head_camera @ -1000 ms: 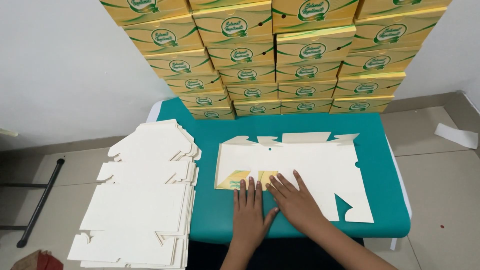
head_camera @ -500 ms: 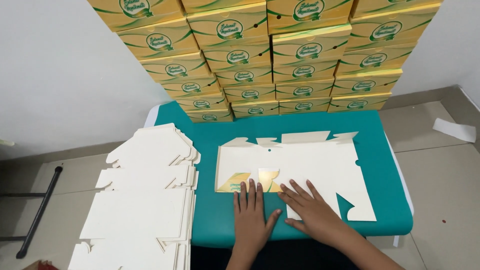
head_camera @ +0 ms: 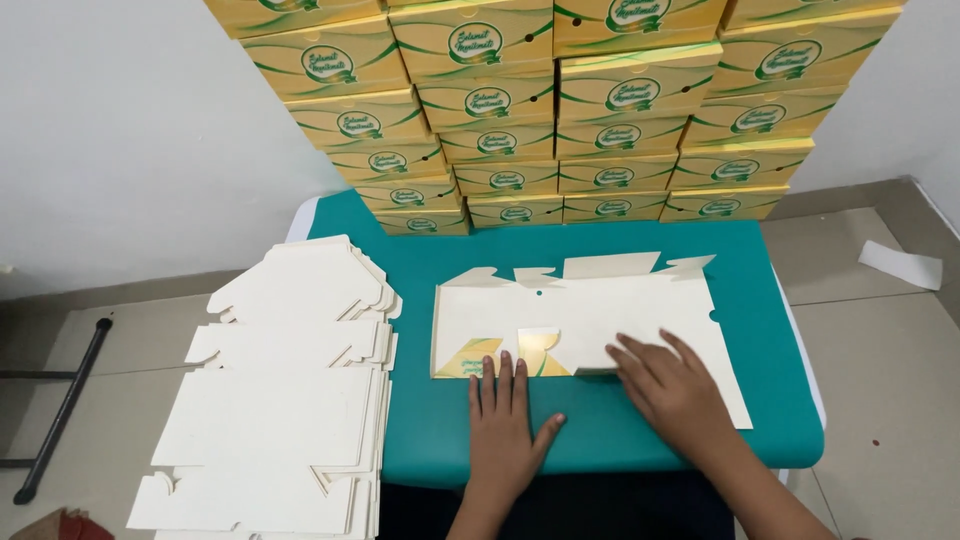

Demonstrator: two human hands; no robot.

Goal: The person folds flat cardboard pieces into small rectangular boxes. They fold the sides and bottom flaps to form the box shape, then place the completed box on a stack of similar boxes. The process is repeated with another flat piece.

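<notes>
- One flat, cream-white box blank (head_camera: 600, 315), notched along its far edge, is laid on the teal table (head_camera: 760, 300); two printed yellow-green flaps are folded up at its near left edge.
- The left hand (head_camera: 503, 420) is spread flat, fingertips touching those flaps.
- The right hand (head_camera: 675, 395) is pressed open-palmed on the blank's near right part.
- One stack of unfolded blanks (head_camera: 285, 400) lies left of the left hand.
- Finished yellow boxes (head_camera: 560, 110) are stacked beyond both hands; their count cannot be told.
</notes>
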